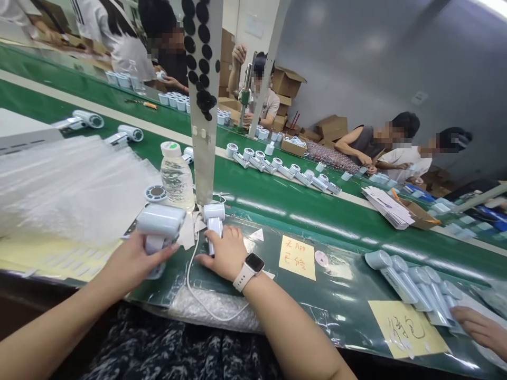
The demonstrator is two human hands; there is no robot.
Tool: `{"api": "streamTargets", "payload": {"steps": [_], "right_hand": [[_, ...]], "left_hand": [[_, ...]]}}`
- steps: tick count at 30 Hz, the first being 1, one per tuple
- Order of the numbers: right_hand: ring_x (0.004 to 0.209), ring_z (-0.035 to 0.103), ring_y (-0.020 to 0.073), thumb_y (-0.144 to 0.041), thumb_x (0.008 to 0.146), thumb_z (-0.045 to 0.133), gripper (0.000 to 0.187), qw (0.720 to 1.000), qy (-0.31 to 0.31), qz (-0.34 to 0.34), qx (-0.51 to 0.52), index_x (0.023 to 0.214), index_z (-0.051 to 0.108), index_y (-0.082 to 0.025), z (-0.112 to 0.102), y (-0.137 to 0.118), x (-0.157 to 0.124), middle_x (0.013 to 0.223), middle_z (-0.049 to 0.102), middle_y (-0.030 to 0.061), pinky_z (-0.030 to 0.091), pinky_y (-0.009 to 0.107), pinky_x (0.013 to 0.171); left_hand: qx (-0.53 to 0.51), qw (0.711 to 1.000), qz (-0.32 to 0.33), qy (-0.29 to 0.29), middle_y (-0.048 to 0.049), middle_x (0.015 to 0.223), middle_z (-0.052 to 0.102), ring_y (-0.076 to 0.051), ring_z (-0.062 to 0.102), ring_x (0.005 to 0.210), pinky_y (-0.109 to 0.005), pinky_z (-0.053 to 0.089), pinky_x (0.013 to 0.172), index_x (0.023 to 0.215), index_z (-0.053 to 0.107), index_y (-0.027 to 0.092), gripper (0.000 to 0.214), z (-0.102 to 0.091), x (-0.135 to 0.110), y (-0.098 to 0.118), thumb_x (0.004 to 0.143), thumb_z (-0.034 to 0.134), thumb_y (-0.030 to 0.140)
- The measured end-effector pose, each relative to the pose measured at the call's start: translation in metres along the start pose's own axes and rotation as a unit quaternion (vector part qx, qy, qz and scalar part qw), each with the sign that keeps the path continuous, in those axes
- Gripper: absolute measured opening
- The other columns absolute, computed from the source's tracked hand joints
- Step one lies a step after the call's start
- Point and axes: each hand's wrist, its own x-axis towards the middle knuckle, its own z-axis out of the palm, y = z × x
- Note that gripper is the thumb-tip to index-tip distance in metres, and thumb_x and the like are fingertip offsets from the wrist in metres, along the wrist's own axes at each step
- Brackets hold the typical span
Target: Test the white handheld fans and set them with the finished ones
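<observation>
My left hand (137, 258) is closed around the handle of a light-blue device shaped like a small hair dryer (160, 220), raised above the bench edge. My right hand (227, 253), wearing a watch on the wrist, lies low over the bench with thumb and fingers about the handle of a second such device (214, 212). Part of that handle is hidden by the hand. Just behind my left hand stand a clear bottle with a white cap (176, 177) and a round piece with a dark vented face (156, 193). A white cable (189, 279) loops beside my right hand.
Clear plastic bags (75, 184) are piled at left. A metal post (204, 137) rises behind the bottle. Beyond it runs a green conveyor (253, 190) with a row of devices (285, 170). Yellow notes (298, 257) lie on the bench. Another person's hand (481, 327) touches devices at right.
</observation>
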Motion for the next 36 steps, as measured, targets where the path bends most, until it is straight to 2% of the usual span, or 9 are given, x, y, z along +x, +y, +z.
{"api": "streamTargets", "payload": {"steps": [2, 4, 9, 12, 14, 18, 24, 29, 36], "right_hand": [[0.115, 0.056, 0.0287, -0.025, 0.089, 0.059, 0.033, 0.999, 0.014, 0.031, 0.022, 0.120, 0.066, -0.023, -0.004, -0.003, -0.007, 0.115, 0.065, 0.0115, 0.043, 0.044, 0.103], [0.110, 0.059, 0.0255, -0.016, 0.089, 0.051, 0.032, 0.997, 0.028, 0.056, 0.044, 0.116, 0.066, -0.023, -0.007, -0.009, -0.021, 0.111, 0.067, 0.0091, 0.048, 0.038, 0.097], [0.131, 0.052, 0.0298, -0.023, 0.088, 0.057, 0.045, 0.983, 0.063, -0.006, 0.175, 0.133, 0.060, -0.024, -0.008, -0.008, -0.073, 0.143, 0.055, 0.0130, 0.046, 0.045, 0.105], [0.096, 0.068, 0.0220, -0.024, 0.092, 0.050, 0.035, 0.960, 0.100, 0.089, 0.245, 0.125, 0.059, -0.022, -0.009, 0.021, -0.085, 0.106, 0.073, 0.0079, 0.055, 0.037, 0.085], [0.079, 0.066, 0.0218, -0.027, 0.093, 0.048, 0.020, 0.947, 0.142, 0.183, 0.224, 0.107, 0.061, -0.020, -0.008, 0.044, -0.083, 0.084, 0.069, 0.0054, 0.054, 0.037, 0.077], [0.089, 0.062, 0.0257, -0.020, 0.081, 0.059, 0.007, 0.947, 0.152, 0.216, 0.183, 0.080, 0.053, -0.021, -0.003, 0.066, -0.071, 0.095, 0.062, 0.0096, 0.050, 0.038, 0.078], [0.063, 0.060, 0.0153, -0.025, 0.089, 0.050, 0.003, 0.931, 0.048, 0.152, 0.327, 0.088, 0.050, -0.022, -0.008, 0.035, -0.082, 0.072, 0.061, -0.0010, 0.051, 0.029, 0.063], [0.043, 0.046, 0.0091, -0.057, 0.080, 0.066, 0.041, 0.785, -0.105, 0.075, 0.607, 0.092, 0.062, -0.018, -0.013, -0.008, -0.100, 0.053, 0.052, -0.0065, 0.042, 0.024, 0.047], [0.045, 0.049, 0.0085, -0.061, 0.077, 0.071, 0.044, 0.754, -0.015, 0.058, 0.654, 0.072, 0.058, -0.019, -0.006, -0.033, -0.103, 0.050, 0.054, -0.0047, 0.045, 0.022, 0.048]], "left_hand": [[-0.228, 0.961, -0.121, -0.100, -0.0067, 0.091, 0.077, -0.031, 0.072, 0.086, -0.038, 0.060, 0.075, 0.096, 0.072, 0.022, 0.053, 0.013, -0.004, 0.017, 0.066, 0.080, 0.064], [-0.402, 0.873, -0.203, -0.188, -0.0101, 0.095, 0.079, -0.029, 0.074, 0.091, -0.034, 0.062, 0.081, 0.094, 0.077, 0.020, 0.057, 0.031, -0.010, 0.032, 0.066, 0.077, 0.069], [-0.555, 0.785, -0.237, -0.142, -0.0041, 0.088, 0.081, -0.024, 0.077, 0.080, -0.027, 0.064, 0.072, 0.085, 0.080, 0.024, 0.053, 0.062, -0.015, 0.048, 0.044, 0.094, 0.055], [-0.586, 0.758, -0.234, -0.166, -0.0040, 0.090, 0.081, -0.025, 0.077, 0.080, -0.029, 0.065, 0.071, 0.082, 0.080, 0.026, 0.053, 0.062, -0.014, 0.030, 0.041, 0.096, 0.054], [-0.587, 0.749, -0.245, -0.186, -0.0048, 0.095, 0.081, -0.027, 0.077, 0.084, -0.033, 0.065, 0.075, 0.087, 0.080, 0.028, 0.053, 0.055, -0.012, 0.010, 0.047, 0.093, 0.060], [-0.535, 0.790, -0.226, -0.194, -0.0095, 0.100, 0.080, -0.032, 0.077, 0.090, -0.040, 0.065, 0.079, 0.094, 0.080, 0.026, 0.061, 0.030, -0.004, -0.013, 0.056, 0.082, 0.073], [-0.525, 0.814, -0.110, -0.224, -0.0105, 0.092, 0.079, -0.033, 0.075, 0.086, -0.042, 0.064, 0.078, 0.074, 0.076, 0.020, 0.063, 0.018, 0.000, 0.052, 0.050, 0.081, 0.078], [-0.594, 0.781, -0.055, -0.183, -0.0090, 0.106, 0.076, -0.032, 0.072, 0.104, -0.040, 0.062, 0.085, 0.067, 0.070, 0.020, 0.061, 0.045, -0.006, 0.091, 0.048, 0.082, 0.077], [-0.636, 0.744, -0.046, -0.200, -0.0083, 0.110, 0.075, -0.027, 0.072, 0.098, -0.034, 0.063, 0.081, 0.066, 0.070, 0.020, 0.057, 0.060, -0.011, 0.100, 0.051, 0.083, 0.073]]}}
